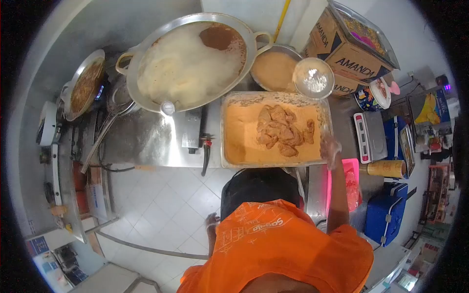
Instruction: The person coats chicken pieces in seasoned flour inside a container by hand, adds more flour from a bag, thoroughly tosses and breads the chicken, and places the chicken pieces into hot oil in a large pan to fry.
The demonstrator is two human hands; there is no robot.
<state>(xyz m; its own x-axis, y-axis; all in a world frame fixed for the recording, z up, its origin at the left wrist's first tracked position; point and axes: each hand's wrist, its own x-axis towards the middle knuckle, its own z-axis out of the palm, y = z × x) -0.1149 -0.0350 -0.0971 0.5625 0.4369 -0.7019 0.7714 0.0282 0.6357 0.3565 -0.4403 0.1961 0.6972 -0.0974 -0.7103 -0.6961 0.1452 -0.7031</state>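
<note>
A rectangular metal tray (227, 158) holds orange-tan powder with a pile of coated meat pieces (281, 129) in its middle. My right hand (331, 150), dusted pale, is at the tray's right edge, its fingers bent over the rim. Low at my left side, beside the orange shirt, hangs my left hand (213, 220), its fingers loosely apart and nothing visible in it. Behind the tray, a round basin (273, 71) contains similar powder, and a mesh strainer (313, 78) rests at its right edge.
A large steaming pan (190, 63) stands back left, near a smaller pan (87, 85). Cardboard boxes (354, 61) are back right. Further right are a pink tray (332, 183), a scale (370, 136), a bottle (386, 168) and a blue case (387, 215).
</note>
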